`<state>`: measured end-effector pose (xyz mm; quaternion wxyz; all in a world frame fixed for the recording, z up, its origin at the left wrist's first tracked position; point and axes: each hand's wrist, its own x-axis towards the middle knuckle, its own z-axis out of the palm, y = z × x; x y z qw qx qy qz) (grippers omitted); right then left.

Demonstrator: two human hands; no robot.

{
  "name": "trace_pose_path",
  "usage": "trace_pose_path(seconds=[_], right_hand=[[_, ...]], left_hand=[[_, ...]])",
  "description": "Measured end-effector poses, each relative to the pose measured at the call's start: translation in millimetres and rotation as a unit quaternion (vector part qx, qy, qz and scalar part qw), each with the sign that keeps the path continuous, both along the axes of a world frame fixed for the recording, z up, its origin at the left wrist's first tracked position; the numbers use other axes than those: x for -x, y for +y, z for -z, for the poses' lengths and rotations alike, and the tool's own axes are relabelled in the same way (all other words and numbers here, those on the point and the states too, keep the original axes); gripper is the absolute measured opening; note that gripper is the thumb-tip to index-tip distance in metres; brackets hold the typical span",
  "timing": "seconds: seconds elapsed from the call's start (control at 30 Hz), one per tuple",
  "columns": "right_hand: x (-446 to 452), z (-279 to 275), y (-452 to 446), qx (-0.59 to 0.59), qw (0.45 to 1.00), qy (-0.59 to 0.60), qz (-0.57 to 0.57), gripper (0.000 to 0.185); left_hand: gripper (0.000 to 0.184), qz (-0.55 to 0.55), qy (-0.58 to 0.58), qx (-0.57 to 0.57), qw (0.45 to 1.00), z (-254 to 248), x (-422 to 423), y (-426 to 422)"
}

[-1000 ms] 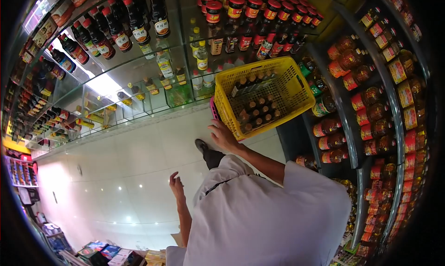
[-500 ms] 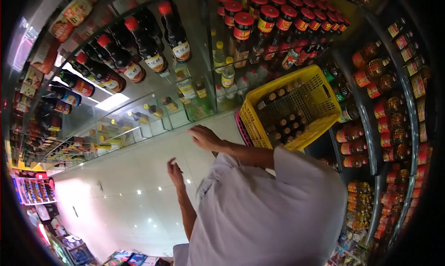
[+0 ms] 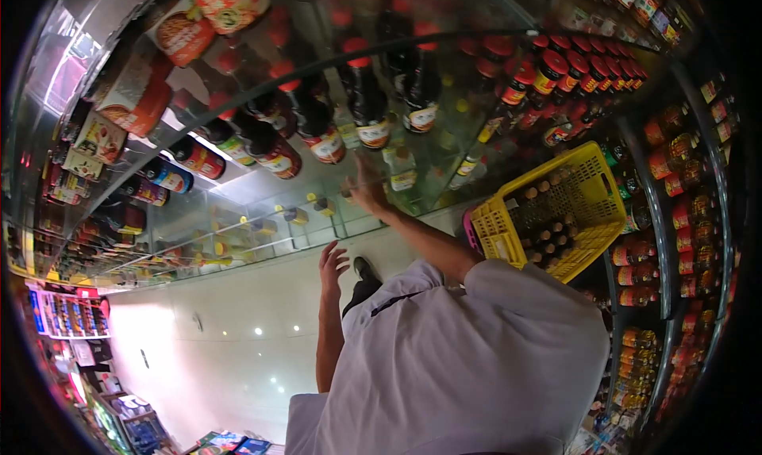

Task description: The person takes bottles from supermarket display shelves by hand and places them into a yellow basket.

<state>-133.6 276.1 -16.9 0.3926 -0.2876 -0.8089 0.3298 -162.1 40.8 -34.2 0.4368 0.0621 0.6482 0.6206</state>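
My right hand (image 3: pixel 367 191) reaches in at the glass shelf (image 3: pixel 302 223), just below a row of dark sauce bottles with red caps. Its fingers look stretched and apart, and I see nothing held in them. A dark bottle (image 3: pixel 323 134) and a second dark bottle (image 3: pixel 370 118) stand above the fingertips. To the right of the hand is a clear bottle (image 3: pixel 401 168) with a pale label. Over the floor, in front of the shelf, my left hand (image 3: pixel 333 266) hangs with its fingers spread, holding nothing.
A yellow plastic crate (image 3: pixel 512 187) with several capped bottles is at the right, beside a pink edge (image 3: pixel 469 229). Red-lidded jars (image 3: pixel 552 72) fill the upper right shelf. Racks of oil bottles (image 3: pixel 639 253) line the right side. My shoe (image 3: pixel 363 268) shows on the pale floor (image 3: pixel 238 360).
My right hand has moved forward and up, from over the floor to the shelf. My left hand has shifted slightly up and right. The view has turned, and the crate appears farther right.
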Motion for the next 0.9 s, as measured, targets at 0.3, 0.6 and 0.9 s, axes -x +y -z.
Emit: trace_pose_path(seconds=[0.3, 0.6, 0.9], right_hand=[[93.1, -29.0, 59.3, -0.079, 0.988, 0.111, 0.072, 0.061], [109.5, -19.4, 77.2, -0.163, 0.982, 0.060, 0.070, 0.052], [73.2, 50.7, 49.8, -0.230, 0.969, -0.046, 0.078, 0.044]], left_hand=[[0.044, 0.185, -0.025, -0.059, 0.981, 0.2, 96.9, 42.4], [0.040, 0.228, -0.062, -0.006, 0.972, 0.3, 127.0, 14.8], [0.040, 0.236, -0.165, -0.062, 0.955, 18.6, 129.5, 38.2]])
